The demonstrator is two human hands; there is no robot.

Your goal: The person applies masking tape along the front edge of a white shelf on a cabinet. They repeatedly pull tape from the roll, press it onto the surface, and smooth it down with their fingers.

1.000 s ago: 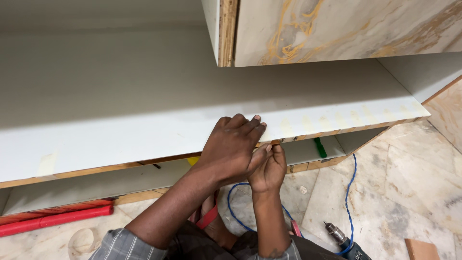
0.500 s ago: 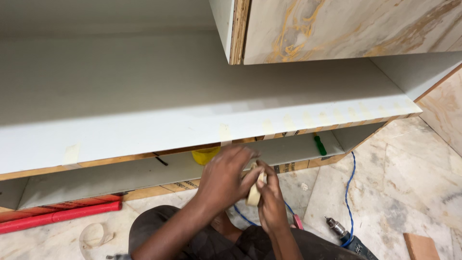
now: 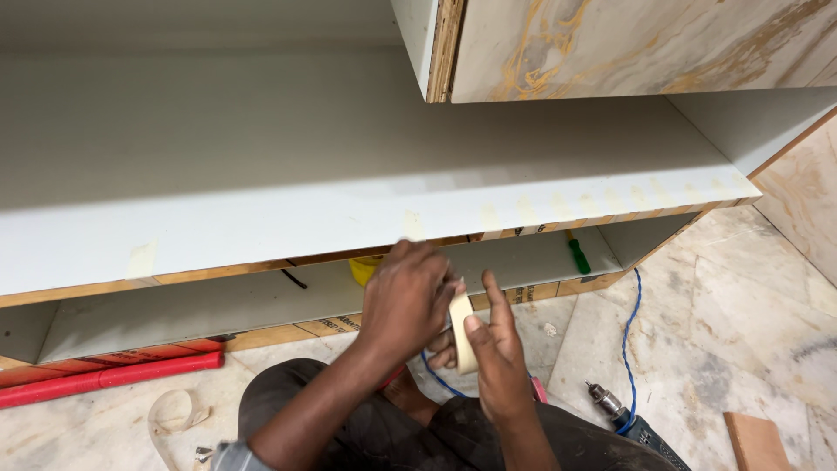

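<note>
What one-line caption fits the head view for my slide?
Both hands, left and right, hold a tape roll below the white shelf edge dotted with tape strips.

Cream tape roll (image 3: 462, 336); marbled panel (image 3: 645, 44)

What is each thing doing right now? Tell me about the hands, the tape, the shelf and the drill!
Left hand: gripping the tape roll from above.
Right hand: holding the roll, fingers raised.
Tape roll: held on edge between both hands.
White shelf: tape strips stuck along its front edge.
Drill: lying on the floor, untouched.
Green screwdriver: lying on the lower shelf.
</note>
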